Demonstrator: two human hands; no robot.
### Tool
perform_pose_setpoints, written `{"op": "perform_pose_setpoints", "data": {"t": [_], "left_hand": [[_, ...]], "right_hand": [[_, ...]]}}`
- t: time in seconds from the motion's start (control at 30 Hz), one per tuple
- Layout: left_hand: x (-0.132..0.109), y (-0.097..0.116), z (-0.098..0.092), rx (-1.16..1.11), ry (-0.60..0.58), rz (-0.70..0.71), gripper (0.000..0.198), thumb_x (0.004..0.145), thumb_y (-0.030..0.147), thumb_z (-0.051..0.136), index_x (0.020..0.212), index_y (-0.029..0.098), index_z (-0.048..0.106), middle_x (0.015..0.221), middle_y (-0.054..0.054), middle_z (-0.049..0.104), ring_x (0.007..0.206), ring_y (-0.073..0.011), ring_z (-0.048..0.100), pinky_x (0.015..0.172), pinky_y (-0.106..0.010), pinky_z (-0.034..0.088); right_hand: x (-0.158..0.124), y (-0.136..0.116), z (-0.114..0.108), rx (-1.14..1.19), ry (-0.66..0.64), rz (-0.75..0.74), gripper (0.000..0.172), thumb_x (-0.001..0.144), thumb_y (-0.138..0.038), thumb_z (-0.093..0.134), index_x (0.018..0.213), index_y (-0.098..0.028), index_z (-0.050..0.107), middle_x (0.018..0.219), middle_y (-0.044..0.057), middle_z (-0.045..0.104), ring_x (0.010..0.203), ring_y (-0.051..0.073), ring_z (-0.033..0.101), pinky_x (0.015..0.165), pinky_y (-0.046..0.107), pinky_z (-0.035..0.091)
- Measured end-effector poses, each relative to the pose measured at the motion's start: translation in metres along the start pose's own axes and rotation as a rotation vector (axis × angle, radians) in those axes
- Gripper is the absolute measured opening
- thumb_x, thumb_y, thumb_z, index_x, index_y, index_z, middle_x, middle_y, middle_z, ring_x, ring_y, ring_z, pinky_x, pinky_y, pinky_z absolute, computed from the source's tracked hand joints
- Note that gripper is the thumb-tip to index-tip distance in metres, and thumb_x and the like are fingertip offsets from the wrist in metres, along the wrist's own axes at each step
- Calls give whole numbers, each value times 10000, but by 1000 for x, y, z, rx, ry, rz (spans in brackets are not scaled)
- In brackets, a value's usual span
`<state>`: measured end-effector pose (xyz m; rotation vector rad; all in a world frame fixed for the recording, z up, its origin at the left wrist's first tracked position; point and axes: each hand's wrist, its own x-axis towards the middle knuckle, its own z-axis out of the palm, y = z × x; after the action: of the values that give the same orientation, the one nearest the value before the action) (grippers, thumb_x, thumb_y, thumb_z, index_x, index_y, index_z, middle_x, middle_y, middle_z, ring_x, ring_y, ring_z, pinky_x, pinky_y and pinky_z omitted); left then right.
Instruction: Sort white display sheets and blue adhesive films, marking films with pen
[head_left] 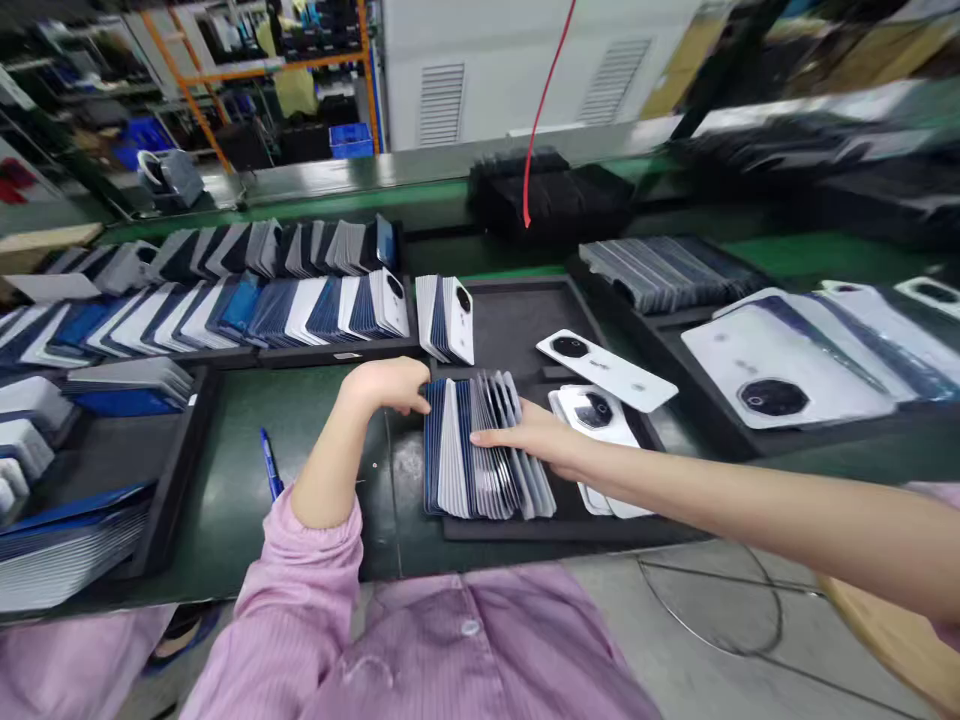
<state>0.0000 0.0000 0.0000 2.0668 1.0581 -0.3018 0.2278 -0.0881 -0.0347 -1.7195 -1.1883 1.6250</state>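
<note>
A row of phone back covers (457, 450), dark blue and white, stands on edge in the near tray (525, 528) in front of me. My right hand (529, 435) grips the right end of this row, thumb across the front and fingers behind it. At the row's upper left corner is my left hand (394, 385), its fingers curled; what they hold, if anything, is hidden. A short stack of covers (446, 318) stands just beyond. One white cover with a dark camera ring (607, 370) lies tilted to the right, above other white covers (600, 420).
Long rows of covers (300, 312) fill trays at the back left. Another tray (169, 480) with covers stands at the left, near a blue pen (271, 465). Loose white covers (787, 370) lie in a tray at the right. A red cord (541, 110) hangs above.
</note>
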Motion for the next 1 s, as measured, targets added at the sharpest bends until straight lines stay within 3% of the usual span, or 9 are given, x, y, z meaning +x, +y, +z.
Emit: {"op": "perform_pose_setpoints", "data": {"t": [0.17, 0.27, 0.43, 0.53, 0.77, 1.0], "left_hand": [[16, -10, -6, -145, -25, 85, 286, 614, 166, 832, 766, 169, 590, 695, -22, 746, 678, -188, 709, 612, -238, 459], [29, -20, -6, -305, -40, 160, 385, 580, 253, 894, 792, 173, 583, 698, -11, 744, 682, -178, 717, 615, -235, 489], [47, -42, 8, -592, -108, 264, 678, 360, 444, 986, 803, 174, 549, 732, -31, 754, 715, -204, 740, 682, -311, 575], [56, -52, 16, -705, -116, 306, 675, 367, 483, 981, 764, 167, 535, 658, -15, 729, 633, -172, 719, 649, -293, 575], [63, -56, 20, -813, -136, 371, 672, 350, 279, 1003, 853, 166, 572, 649, 10, 728, 601, -150, 707, 618, -240, 558], [64, -57, 21, -825, -169, 405, 715, 361, 340, 999, 902, 189, 556, 624, 32, 685, 588, -150, 680, 610, -253, 556]], "right_hand": [[-2, -3, -1, 34, -17, 3, 643, 518, -222, 946, 1094, -162, 668, 1174, 125, 752, 1146, 310, 687, 1076, 458, 515], [-3, -2, -3, 54, -14, -16, 639, 508, -221, 948, 1083, -173, 675, 1140, 108, 766, 1112, 294, 705, 1062, 436, 528], [-2, 2, -8, 43, -79, -24, 674, 541, -282, 950, 1145, -178, 667, 1151, 118, 766, 1078, 294, 722, 1001, 435, 568], [-4, 0, -7, 59, -63, 4, 646, 546, -257, 940, 1127, -172, 670, 1142, 124, 769, 1049, 293, 733, 953, 423, 591], [-7, -8, 3, 121, -39, 48, 495, 516, -180, 899, 964, -174, 687, 962, 85, 796, 849, 247, 755, 779, 350, 627], [-11, -13, 10, 171, -31, 126, 423, 540, -157, 856, 922, -188, 678, 941, 84, 787, 810, 239, 751, 761, 349, 633]]}}
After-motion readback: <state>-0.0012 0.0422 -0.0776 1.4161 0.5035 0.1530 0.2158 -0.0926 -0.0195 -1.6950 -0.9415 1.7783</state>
